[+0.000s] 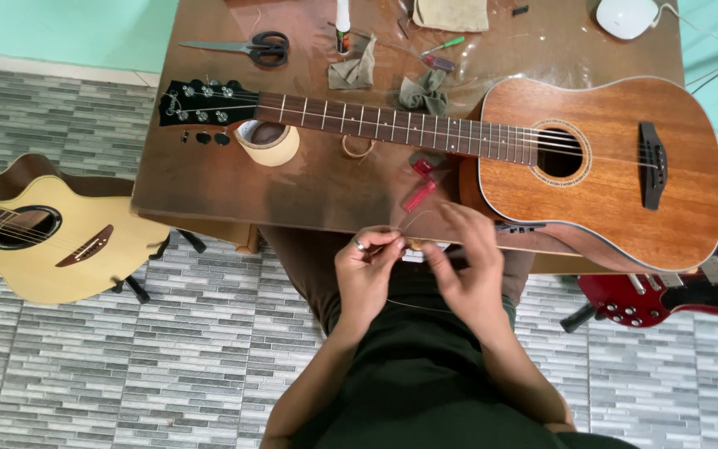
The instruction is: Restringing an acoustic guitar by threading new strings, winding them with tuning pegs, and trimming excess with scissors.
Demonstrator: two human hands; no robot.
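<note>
Head view: our left hand [365, 270] and right hand [469, 264] pinch thin guitar string [413, 219] below guitar [575, 158]; we keep it taut, unkinked.

Your left hand [365, 270] and right hand [469, 266] meet at mid-frame, fingertips pinched together, forearms angling up from below.

No screens or signs show here, and no clear packages. The nearest to a label is a band of dark and orange print on a white tube [343, 21] standing upright at the far edge of the table [209, 179] — too small to tell more.
</note>
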